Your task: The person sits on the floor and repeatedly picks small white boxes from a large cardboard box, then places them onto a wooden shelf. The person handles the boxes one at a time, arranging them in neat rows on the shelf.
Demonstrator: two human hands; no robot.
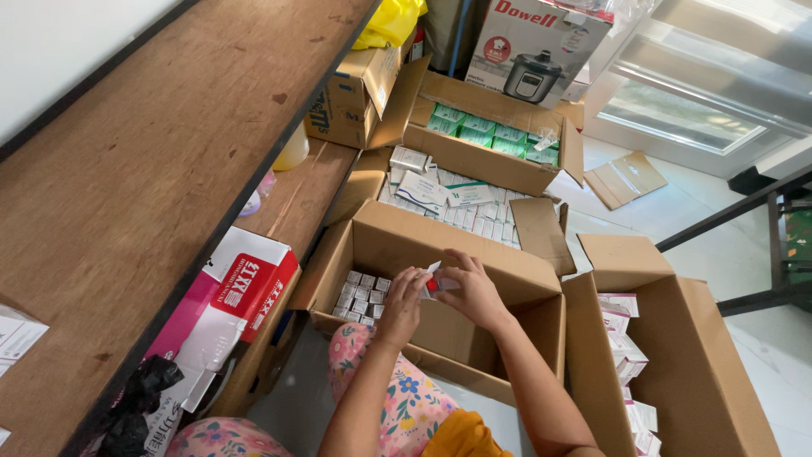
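I see my left hand (399,306) and right hand (474,292) with fingers curled shut around one small white carton (436,281), held over the open cardboard box (474,254), packed small boxes (362,296) below-left of the fingertips, fuller cartons (486,140) beyond.

Open carton (474,254) interior: right half bare, reachable from above | far-left corner: small white boxes (359,296) stacked | left: wooden shelf (152,169) overhangs | right: second carton (677,355) abuts | behind: two full cartons (482,161) block.
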